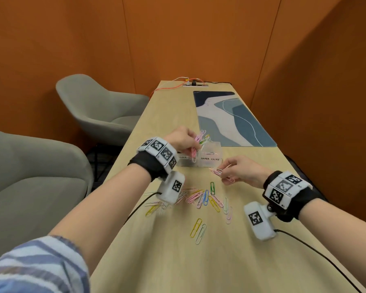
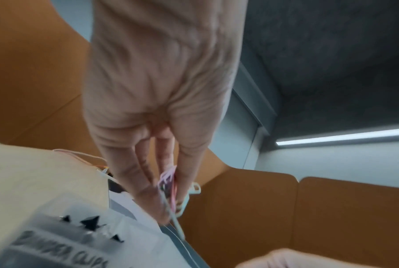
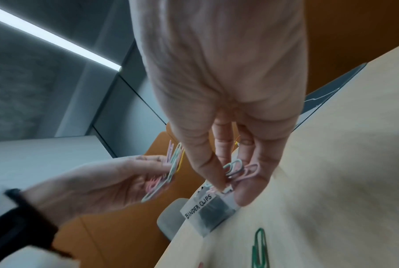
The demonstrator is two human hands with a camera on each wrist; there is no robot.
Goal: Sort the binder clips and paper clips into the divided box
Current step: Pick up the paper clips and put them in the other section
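Note:
A clear divided box (image 1: pixel 211 163) stands mid-table, labelled BINDER CLIPS on its left half and PAPER CLIPS on its right. Black binder clips (image 2: pixel 90 222) lie in the left half. My left hand (image 1: pixel 183 142) hovers above the box and pinches a bunch of coloured paper clips (image 1: pixel 200 139) (image 2: pixel 168 183). My right hand (image 1: pixel 239 171) is just in front of the box's right half, low over the table, pinching a few pink and pale paper clips (image 1: pixel 219 172) (image 3: pixel 239 170). Several loose coloured paper clips (image 1: pixel 205 199) lie scattered on the table nearer me.
A blue patterned desk mat (image 1: pixel 230 117) lies behind the box. A power strip with orange cables (image 1: pixel 193 83) is at the table's far end. Two grey armchairs (image 1: pixel 97 108) stand left of the table. Black wrist-camera cables (image 1: pixel 317 252) trail over the near table.

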